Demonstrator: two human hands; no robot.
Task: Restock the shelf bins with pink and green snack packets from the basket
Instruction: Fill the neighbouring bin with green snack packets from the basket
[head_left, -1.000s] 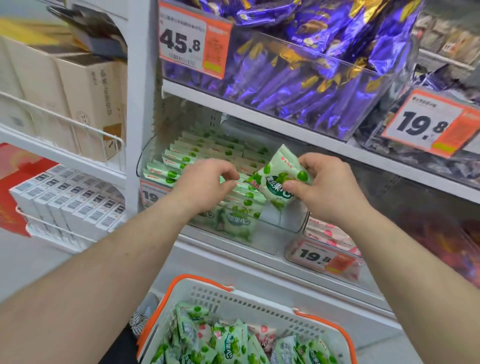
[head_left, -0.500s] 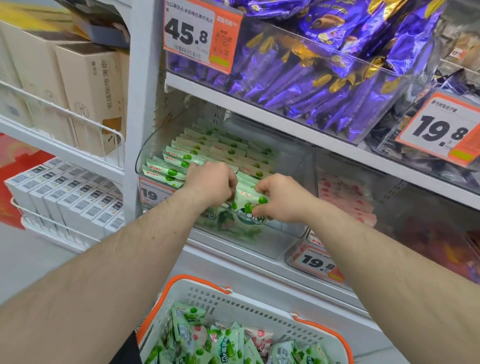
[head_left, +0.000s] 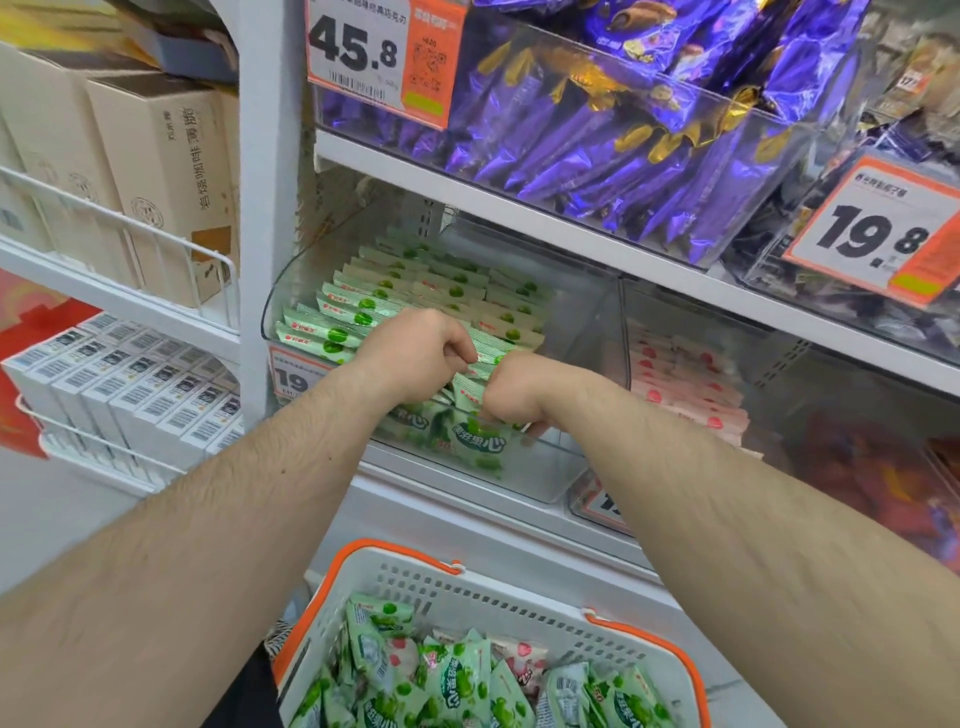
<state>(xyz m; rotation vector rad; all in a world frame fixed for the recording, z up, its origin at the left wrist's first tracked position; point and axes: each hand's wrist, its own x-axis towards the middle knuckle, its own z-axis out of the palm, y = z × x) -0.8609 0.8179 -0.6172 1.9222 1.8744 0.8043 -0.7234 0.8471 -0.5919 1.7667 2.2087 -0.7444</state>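
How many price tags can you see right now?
4: a 45.8 tag top left, a 19.8 tag right, and two partly hidden, one behind the left forearm, one below the bins.

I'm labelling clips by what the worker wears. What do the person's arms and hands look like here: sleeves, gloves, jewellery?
Both forearms are bare right to the frame's edge, no sleeves visible. The left hand and right hand wear no gloves; no rings, watch or wristband show. The forearms carry fine hair. Dark clothing shows at the bottom edge, beside the white plastic basket with orange rim.

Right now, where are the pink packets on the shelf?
In the clear bin right of the green packets' bin, the pink packets sit beside the right hand.
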